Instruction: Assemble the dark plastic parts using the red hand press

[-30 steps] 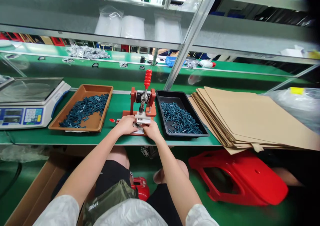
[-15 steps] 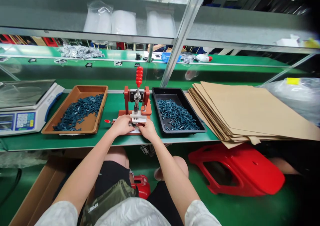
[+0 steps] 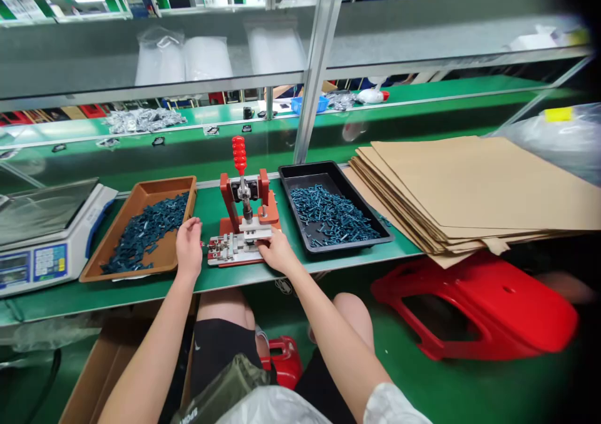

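Observation:
A red and metal hand press (image 3: 246, 192) stands on the green bench, its red ribbed handle (image 3: 239, 155) upright. My left hand (image 3: 188, 248) is at the left end of the press's base, with fingers curled around the place of the small red side handle, which is mostly hidden. My right hand (image 3: 278, 251) has its fingertips pressed together at the right end of the metal slide fixture (image 3: 232, 246), below the pale block (image 3: 255, 230). Whatever lies between those fingertips is hidden.
A brown tray (image 3: 162, 260) of flat dark-blue pieces lies left, beside a weighing scale (image 3: 51, 248). To the right are a black tray (image 3: 319, 172) of small blue rod-like pieces and stacked brown cardboard sheets (image 3: 469, 186). A red stool (image 3: 507, 305) stands below the bench.
My left hand has moved left from the front of the press to the side handle, uncovering the slide fixture. My right hand stays at the fixture. The camera view has tilted and shifted.

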### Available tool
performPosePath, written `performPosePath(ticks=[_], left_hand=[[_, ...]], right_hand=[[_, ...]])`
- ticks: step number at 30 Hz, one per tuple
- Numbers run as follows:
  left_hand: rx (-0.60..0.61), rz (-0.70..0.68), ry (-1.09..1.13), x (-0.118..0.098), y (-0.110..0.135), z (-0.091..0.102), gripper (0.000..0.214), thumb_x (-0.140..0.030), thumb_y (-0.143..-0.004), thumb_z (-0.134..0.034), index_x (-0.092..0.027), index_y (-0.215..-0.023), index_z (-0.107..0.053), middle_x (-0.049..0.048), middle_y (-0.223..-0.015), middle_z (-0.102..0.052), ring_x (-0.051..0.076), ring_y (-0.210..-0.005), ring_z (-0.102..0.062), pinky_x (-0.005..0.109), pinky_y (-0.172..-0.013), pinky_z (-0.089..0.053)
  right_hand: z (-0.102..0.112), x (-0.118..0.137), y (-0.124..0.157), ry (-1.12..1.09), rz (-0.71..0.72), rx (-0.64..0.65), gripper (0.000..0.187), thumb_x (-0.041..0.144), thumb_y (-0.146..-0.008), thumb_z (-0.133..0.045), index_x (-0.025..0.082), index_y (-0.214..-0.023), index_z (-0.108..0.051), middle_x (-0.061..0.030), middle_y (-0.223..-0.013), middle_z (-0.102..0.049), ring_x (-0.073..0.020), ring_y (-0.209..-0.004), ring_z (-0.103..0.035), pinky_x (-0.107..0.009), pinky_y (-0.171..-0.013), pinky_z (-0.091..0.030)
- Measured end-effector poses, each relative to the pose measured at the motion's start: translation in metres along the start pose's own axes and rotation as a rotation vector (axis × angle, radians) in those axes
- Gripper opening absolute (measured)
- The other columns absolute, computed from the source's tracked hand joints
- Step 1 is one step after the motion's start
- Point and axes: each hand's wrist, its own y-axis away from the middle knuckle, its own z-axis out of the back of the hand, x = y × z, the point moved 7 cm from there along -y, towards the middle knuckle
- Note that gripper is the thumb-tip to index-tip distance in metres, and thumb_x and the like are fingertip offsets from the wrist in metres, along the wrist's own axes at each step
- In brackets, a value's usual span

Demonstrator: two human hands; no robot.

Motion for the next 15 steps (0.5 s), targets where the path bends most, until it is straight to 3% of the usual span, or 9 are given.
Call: performPosePath(ticks=[1,3,7,11,13,15], left_hand=[[0.053,0.059,0.086,0.005,-0.002,-0.011,0.052,-0.055,-0.098,-0.035,-0.019,-0.129,-0.057,0.0152,-0.125,-0.066,0.024,-0.114,-0.066,0.043,-0.101,-0.051],[0.19,0.034,0.085,-0.001,0.0,-0.038,0.06,-0.057,-0.1,-0.024,-0.02,-0.138,-0.05,0.0157,-0.133,-0.063,0.025,-0.122,-0.063,0.045,-0.105,-0.048],[0.412,-0.183,-0.348,-0.03,0.017,-0.076,0.068,-0.061,-0.096,-0.035,-0.019,-0.149,-0.041,0.0172,-0.145,-0.055,0.034,-0.133,-0.053,0.053,-0.111,-0.041],[0.511,-0.191,-0.425,-0.028,0.023,-0.078,0.066,-0.056,-0.099,-0.029,-0.019,-0.152,-0.035,0.0158,-0.15,-0.05,0.034,-0.136,-0.05,0.053,-0.11,-0.043],[0.48,-0.133,-0.329,-0.024,0.018,-0.071,0.063,-0.054,-0.099,-0.029,-0.019,-0.15,-0.039,0.0149,-0.15,-0.05,0.031,-0.137,-0.05,0.051,-0.112,-0.041],[0.374,-0.074,-0.211,-0.028,0.007,-0.062,0.059,-0.053,-0.099,-0.031,-0.017,-0.144,-0.046,0.0159,-0.146,-0.053,0.029,-0.136,-0.05,0.05,-0.115,-0.04]], right_hand=[[0.001,-0.001,0.0,-0.011,-0.003,-0.005,0.029,0.011,-0.084,-0.06,0.021,-0.106,-0.076,-0.0073,-0.117,-0.07,-0.023,-0.11,-0.066,-0.037,-0.101,-0.051],[0.001,-0.003,0.0,-0.039,-0.011,-0.004,0.029,0.011,-0.083,-0.061,0.021,-0.105,-0.076,-0.0073,-0.117,-0.07,-0.0228,-0.11,-0.066,-0.036,-0.101,-0.051],[-0.001,-0.017,-0.001,-0.117,-0.119,0.027,0.026,0.013,-0.081,-0.062,0.019,-0.103,-0.074,-0.0067,-0.109,-0.074,-0.0214,-0.099,-0.069,-0.034,-0.093,-0.053],[-0.002,-0.032,-0.004,-0.12,-0.294,0.069,0.026,0.013,-0.079,-0.059,0.016,-0.101,-0.073,-0.0057,-0.095,-0.077,-0.0208,-0.086,-0.07,-0.031,-0.082,-0.054],[-0.002,-0.031,-0.006,-0.131,-0.311,0.103,0.026,0.011,-0.078,-0.058,0.016,-0.098,-0.074,-0.006,-0.095,-0.077,-0.0224,-0.088,-0.071,-0.032,-0.082,-0.054],[-0.001,-0.027,-0.008,-0.175,-0.306,0.118,0.03,0.01,-0.077,-0.057,0.017,-0.1,-0.075,-0.0058,-0.098,-0.078,-0.0235,-0.092,-0.071,-0.032,-0.084,-0.054]])
